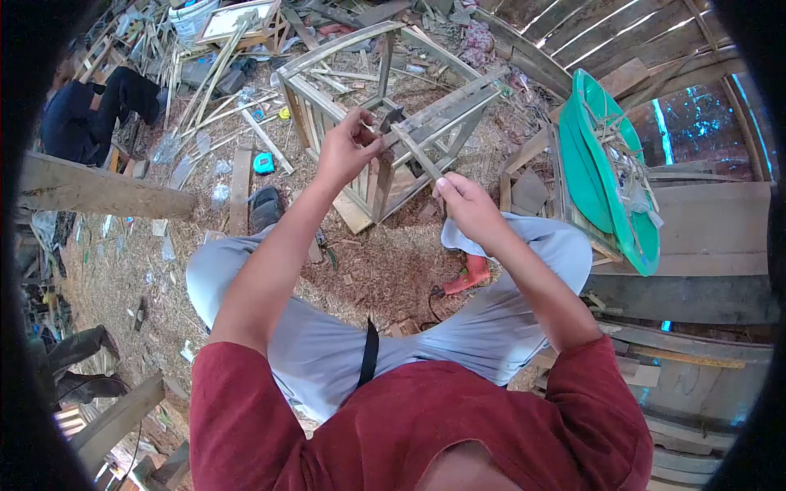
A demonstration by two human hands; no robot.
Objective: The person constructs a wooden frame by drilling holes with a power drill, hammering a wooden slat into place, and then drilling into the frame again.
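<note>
My right hand (473, 210) is closed round the lower end of a hammer's wooden handle (419, 155). The dark hammer head (392, 119) is over the near corner of a wooden frame (450, 110), beside the fingers of my left hand (348, 149). Those fingers are pinched together at that corner; whatever is between them is too small to make out. The frame, built of slats and legs, stands on the ground in front of my knees.
A red power drill (468, 276) lies by my right leg. A teal tape measure (264, 163) rests on the shavings to the left. A green plastic basin (606, 164) holding scraps stands at right. A person in dark clothes (90, 123) sits at far left, near a wooden beam (106, 184).
</note>
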